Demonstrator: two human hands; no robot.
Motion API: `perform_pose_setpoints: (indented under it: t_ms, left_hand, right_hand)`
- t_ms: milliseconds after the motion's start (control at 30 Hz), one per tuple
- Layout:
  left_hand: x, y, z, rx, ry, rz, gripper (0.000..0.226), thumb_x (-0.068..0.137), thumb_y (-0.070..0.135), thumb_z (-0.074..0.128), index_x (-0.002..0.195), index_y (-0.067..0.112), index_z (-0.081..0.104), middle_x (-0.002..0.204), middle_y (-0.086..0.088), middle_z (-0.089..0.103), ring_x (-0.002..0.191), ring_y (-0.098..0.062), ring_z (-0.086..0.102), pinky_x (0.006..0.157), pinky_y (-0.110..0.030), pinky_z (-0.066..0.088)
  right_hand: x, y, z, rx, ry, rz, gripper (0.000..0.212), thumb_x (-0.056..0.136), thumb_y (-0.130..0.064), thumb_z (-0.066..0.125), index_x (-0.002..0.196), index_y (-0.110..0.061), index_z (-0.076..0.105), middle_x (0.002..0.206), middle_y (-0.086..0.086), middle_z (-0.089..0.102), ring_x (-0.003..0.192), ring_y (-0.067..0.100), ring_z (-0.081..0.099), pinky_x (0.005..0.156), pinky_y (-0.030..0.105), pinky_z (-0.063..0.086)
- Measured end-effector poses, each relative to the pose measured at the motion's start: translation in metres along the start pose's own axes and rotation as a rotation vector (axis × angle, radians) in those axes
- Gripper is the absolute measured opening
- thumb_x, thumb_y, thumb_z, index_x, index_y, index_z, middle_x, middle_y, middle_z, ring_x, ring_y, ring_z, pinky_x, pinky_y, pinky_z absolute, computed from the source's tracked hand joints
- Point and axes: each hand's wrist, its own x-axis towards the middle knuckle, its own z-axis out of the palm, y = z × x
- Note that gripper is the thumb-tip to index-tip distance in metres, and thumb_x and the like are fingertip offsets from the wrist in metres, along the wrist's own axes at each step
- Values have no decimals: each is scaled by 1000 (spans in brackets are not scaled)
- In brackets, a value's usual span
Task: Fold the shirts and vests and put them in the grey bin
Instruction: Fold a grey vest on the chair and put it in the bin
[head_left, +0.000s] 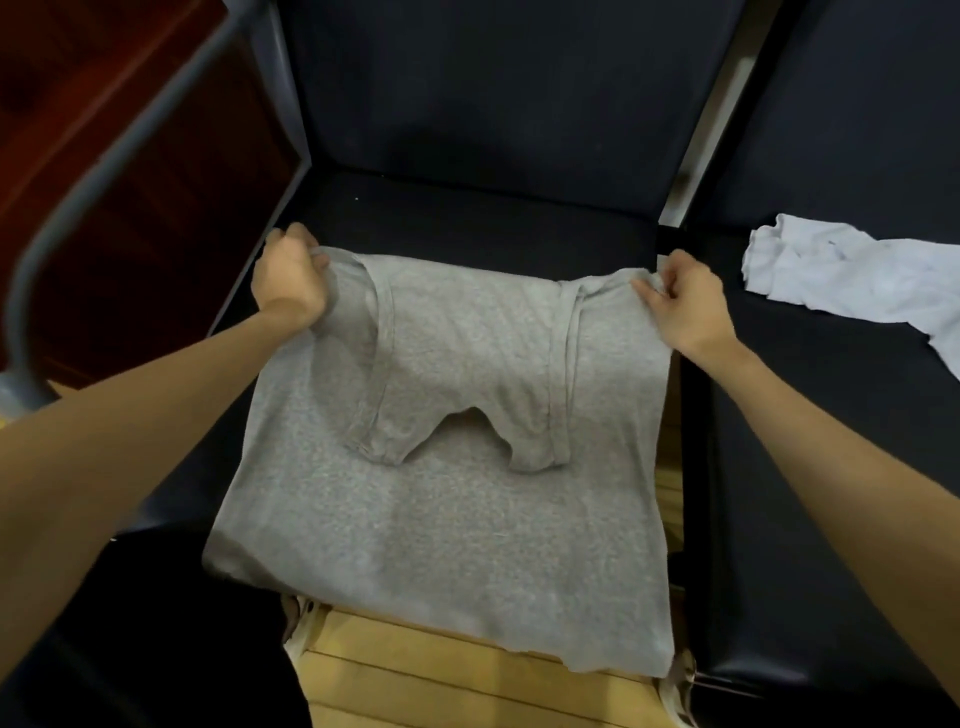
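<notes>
No text, label, brand, number or sign can be read anywhere in this view.

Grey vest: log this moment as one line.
grey vest: straps folded down, on dark seat | left hand: grips left corner | right hand: pinches right corner
</notes>
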Motion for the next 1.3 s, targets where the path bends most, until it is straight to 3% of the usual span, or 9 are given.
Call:
perform_pose_setpoints:
  t_ms: [100,233,400,533,600,833,967,1167,1300]
  left_hand:
    - [15,10,1,-50,32,-9,21,101,18,46,114,4,55,123,-18,51,103,-35,56,80,-38,42]
    - [14,25,1,-139,0,-8,23,99,11,45,120,4,52,131,-17,45,105,-33,55,84,-33,41]
    - [-43,17,-17,-295,-76,74,55,91,2,56,141,8,35,149,-12,26,114,-27,53,89,-29,48]
    - [-121,-17,-49,-303,-82,44,58,88,11,65,140,6,39,146,-15,30,122,-31,47,97,-41,47]
    - [-158,-36,-66,-261,-102,-23,58,88,13,66,139,5,40,145,-18,32,125,-37,43,101,-46,43]
    - [-248,-87,-86,-212,-178,-384,56,84,15,70,133,5,45,136,-24,41,122,-40,43,101,-48,43]
    - [-271,-89,-90,-257,-175,-445,51,85,17,72,127,3,47,132,-25,40,120,-40,43,98,-46,43]
    - [-264,-104,-82,-401,-197,-649,62,79,35,76,117,-8,55,113,-24,61,107,-40,59,86,-48,52]
    - [-261,-105,-83,-407,-258,-781,75,78,44,77,127,-8,52,125,-22,56,118,-39,53,90,-45,48]
  right_hand:
    - [5,2,7,-172,7,-27,29,96,-34,57,86,-10,42,75,11,55,79,31,59,66,44,49]
    - [17,-3,10,-188,45,62,38,94,-39,58,102,-4,49,85,11,58,82,32,59,66,40,45]
    - [-25,-14,10,1,95,143,35,95,-30,55,114,-3,43,106,15,58,88,25,58,72,41,50]
    - [-118,-23,-2,112,46,159,33,92,-14,61,118,-1,45,110,11,47,81,16,50,69,16,44]
    - [-170,-25,-9,174,18,264,35,90,-15,64,118,-4,45,109,9,49,83,15,52,61,7,40]
    - [-304,-26,-14,177,-198,434,48,98,-17,52,140,-2,34,115,6,59,97,17,60,75,23,47]
    - [-331,-18,-7,111,-308,485,46,100,-17,48,141,-2,36,87,-4,58,68,4,54,49,13,35]
    - [-336,-22,-6,146,-361,553,32,96,-19,56,123,-3,48,98,0,52,91,16,51,63,22,40]
    - [-337,-24,0,161,-357,569,30,95,-17,56,121,-2,50,109,7,56,98,22,56,80,35,51]
